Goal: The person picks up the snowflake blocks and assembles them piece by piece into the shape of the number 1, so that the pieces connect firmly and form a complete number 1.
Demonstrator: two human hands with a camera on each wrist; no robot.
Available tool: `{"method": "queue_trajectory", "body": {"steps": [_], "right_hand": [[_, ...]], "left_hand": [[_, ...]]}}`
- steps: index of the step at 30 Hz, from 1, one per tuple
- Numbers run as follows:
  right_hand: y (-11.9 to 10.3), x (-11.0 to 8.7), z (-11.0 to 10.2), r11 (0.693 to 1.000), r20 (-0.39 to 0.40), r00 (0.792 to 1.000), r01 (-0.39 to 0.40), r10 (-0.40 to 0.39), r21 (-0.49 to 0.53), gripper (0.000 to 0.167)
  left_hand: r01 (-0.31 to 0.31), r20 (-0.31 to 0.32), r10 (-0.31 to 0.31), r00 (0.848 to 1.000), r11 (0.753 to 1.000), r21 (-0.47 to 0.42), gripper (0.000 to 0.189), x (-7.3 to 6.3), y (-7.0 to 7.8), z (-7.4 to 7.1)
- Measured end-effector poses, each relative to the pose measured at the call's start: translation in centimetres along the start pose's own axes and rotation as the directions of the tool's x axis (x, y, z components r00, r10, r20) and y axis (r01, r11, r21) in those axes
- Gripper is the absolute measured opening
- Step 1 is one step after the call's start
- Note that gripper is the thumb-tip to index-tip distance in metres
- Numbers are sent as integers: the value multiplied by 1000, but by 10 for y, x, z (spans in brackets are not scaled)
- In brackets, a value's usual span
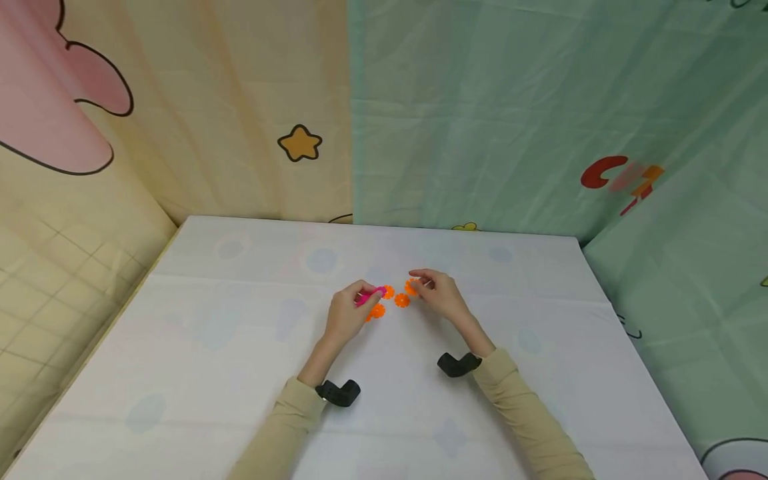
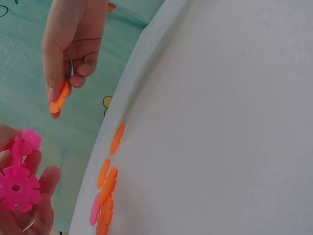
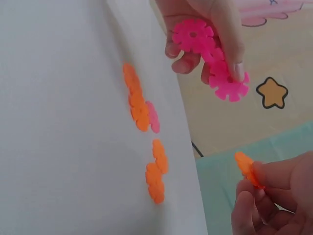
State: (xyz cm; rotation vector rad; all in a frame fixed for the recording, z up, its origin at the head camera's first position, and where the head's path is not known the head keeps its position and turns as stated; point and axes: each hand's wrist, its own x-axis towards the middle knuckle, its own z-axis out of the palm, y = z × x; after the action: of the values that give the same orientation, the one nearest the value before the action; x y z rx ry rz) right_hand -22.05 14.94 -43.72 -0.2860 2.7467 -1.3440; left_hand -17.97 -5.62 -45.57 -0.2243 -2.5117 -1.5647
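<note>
My left hand (image 1: 346, 313) holds a small chain of pink notched snowflake discs (image 3: 193, 35) slotted together, its thumb pressing on the lower disc in the right wrist view. Between thumb and fingertips, my right hand (image 1: 445, 295) pinches one orange snowflake disc (image 3: 246, 167), raised above the table. Several loose orange discs (image 1: 402, 300) lie on the white tabletop between and below the two hands. Among them lies a pink disc (image 3: 153, 117), partly covered by an orange one in the left wrist view.
The white-covered table (image 1: 210, 373) reaches back to a cream curtain (image 1: 240, 100) and a green curtain (image 1: 480, 113). Each wrist wears a black camera mount, the left mount (image 1: 339, 393) hanging over the tabletop.
</note>
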Motion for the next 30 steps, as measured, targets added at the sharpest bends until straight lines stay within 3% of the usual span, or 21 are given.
{"method": "queue_trajectory", "body": {"steps": [7, 13, 18, 30], "right_hand": [[-13, -6, -1, 995, -25, 999, 43, -41, 95, 24], [-22, -9, 0, 979, -72, 996, 72, -60, 189, 21], [-26, -9, 2, 973, -116, 991, 96, -72, 210, 19], [-33, -11, 12, 955, -194, 976, 146, -96, 260, 22]], "left_hand": [[5, 7, -5, 1000, 1000, -16, 18, 0, 3, 5], [-51, 2, 51, 999, 998, 22, 16, -1, 8, 8], [-80, 5, 80, 997, 993, 90, 14, -3, 11, 10], [-156, -35, 163, 986, 976, 153, 15, -2, 13, 15]]}}
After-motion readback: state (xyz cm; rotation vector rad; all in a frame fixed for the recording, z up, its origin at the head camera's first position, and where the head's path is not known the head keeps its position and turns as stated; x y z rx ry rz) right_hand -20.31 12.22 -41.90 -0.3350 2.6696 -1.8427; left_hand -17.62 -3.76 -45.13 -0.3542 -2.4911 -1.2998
